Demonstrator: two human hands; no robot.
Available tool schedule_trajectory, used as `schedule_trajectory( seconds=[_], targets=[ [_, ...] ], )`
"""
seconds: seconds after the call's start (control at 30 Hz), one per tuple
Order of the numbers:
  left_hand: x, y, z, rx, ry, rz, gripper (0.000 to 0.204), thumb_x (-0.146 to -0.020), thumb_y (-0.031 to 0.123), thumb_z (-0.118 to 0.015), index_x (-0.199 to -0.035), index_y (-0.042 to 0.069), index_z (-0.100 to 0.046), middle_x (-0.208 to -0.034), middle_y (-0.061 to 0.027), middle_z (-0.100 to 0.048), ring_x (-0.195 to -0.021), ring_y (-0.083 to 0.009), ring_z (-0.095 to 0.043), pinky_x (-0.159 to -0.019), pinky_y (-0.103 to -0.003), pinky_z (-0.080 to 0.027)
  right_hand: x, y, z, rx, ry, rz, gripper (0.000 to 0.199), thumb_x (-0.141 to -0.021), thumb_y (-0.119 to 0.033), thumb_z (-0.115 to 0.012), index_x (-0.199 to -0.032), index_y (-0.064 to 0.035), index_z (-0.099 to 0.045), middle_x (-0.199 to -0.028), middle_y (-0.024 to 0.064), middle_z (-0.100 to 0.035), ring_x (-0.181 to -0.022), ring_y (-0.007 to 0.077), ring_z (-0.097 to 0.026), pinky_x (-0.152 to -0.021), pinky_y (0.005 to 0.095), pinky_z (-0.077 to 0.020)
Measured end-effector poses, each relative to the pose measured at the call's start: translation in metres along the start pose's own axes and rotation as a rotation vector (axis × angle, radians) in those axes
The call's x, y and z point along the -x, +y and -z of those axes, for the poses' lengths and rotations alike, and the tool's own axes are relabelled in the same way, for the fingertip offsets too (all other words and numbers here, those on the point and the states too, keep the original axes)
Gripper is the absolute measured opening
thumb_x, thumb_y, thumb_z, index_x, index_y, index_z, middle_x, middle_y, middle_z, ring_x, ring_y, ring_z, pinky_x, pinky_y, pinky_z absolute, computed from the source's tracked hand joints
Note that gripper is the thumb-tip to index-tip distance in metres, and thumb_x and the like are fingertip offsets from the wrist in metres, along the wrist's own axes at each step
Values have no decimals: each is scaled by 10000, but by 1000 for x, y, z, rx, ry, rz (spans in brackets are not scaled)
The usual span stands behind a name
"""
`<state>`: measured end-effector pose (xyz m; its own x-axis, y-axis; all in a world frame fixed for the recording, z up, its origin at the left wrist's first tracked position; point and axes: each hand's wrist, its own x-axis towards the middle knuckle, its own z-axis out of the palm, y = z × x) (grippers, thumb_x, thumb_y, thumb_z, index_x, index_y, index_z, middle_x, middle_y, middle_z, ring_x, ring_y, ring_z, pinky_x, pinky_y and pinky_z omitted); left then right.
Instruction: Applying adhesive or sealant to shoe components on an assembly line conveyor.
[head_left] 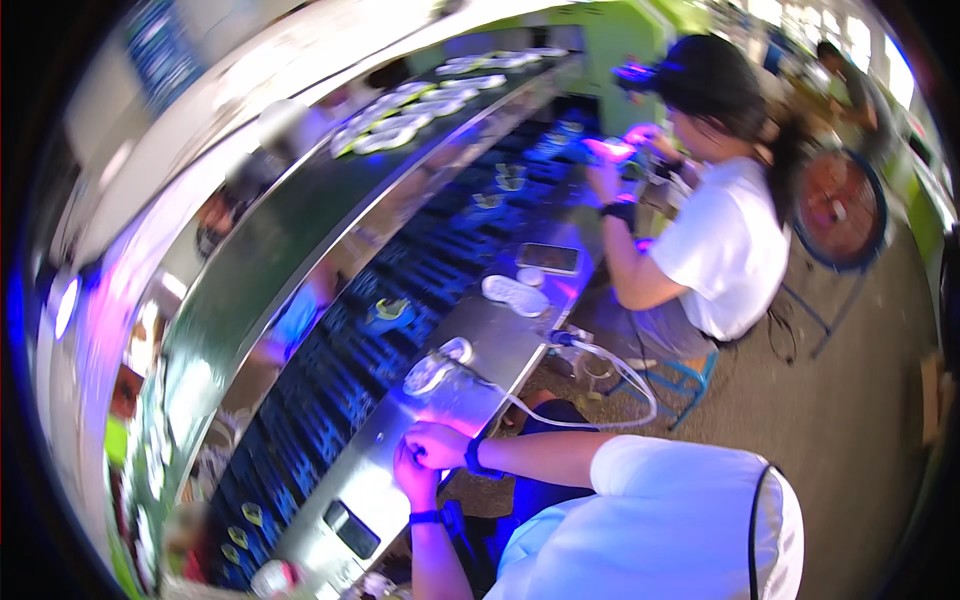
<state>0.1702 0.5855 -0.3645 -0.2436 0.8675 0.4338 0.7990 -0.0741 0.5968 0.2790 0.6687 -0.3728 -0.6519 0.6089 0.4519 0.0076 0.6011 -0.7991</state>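
My right hand [436, 445] reaches in from the right over the metal bench and meets my left hand [415, 478], which comes up from the lower edge. Both have dark bands at the wrist. The fingers of both look closed together; a small dark spot shows between them, too blurred to name. Just beyond them lies a pale shoe sole [428, 374], with a thin tool or cord end beside it. A black phone [351, 529] rests on the bench near my left forearm. Farther along is a second white sole [515, 296].
A dark slatted conveyor [330, 400] carrying yellowish shoe parts [392, 308] runs along the bench. Above it, a green shelf [270, 215] holds several soles. A white hose [640, 400] loops off the bench edge. A co-worker [720, 220] sits ahead; a round fan [840, 210] stands behind.
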Motion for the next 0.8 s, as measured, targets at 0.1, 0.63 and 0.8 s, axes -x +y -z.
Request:
schedule_trajectory(
  seconds=[0.1, 0.63, 0.8],
  targets=[
    [2, -13, -3, -21, 31, 0, 363, -803, 164, -745, -1103, -30, -681, -1209, -256, -681, -1100, -406, -672, -981, -457, -529, -2, 7, -3, 55, 33, 66, 145, -749, -93, -665, -869, -34, -609, -956, 149, -624, -942, 355, -605, -826, 459, -509],
    [4, -8, 9, -50, 95, 21, 364, -786, 216, -782, -1092, 28, -723, -1217, -227, -691, -1155, -398, -659, -993, -479, -533, -4, -8, 1, 81, 23, 31, 150, -726, -68, -709, -836, -49, -609, -887, 106, -613, -855, 309, -613, -876, 460, -472],
    [5, -11, 5, -47, 120, 30, 384, -787, 216, -783, -1128, 49, -729, -1228, -224, -688, -1158, -399, -656, -991, -477, -534, -4, -7, 2, 99, 12, 36, 156, -719, -76, -711, -844, -56, -620, -877, 104, -616, -883, 330, -607, -916, 470, -448]
  ],
)
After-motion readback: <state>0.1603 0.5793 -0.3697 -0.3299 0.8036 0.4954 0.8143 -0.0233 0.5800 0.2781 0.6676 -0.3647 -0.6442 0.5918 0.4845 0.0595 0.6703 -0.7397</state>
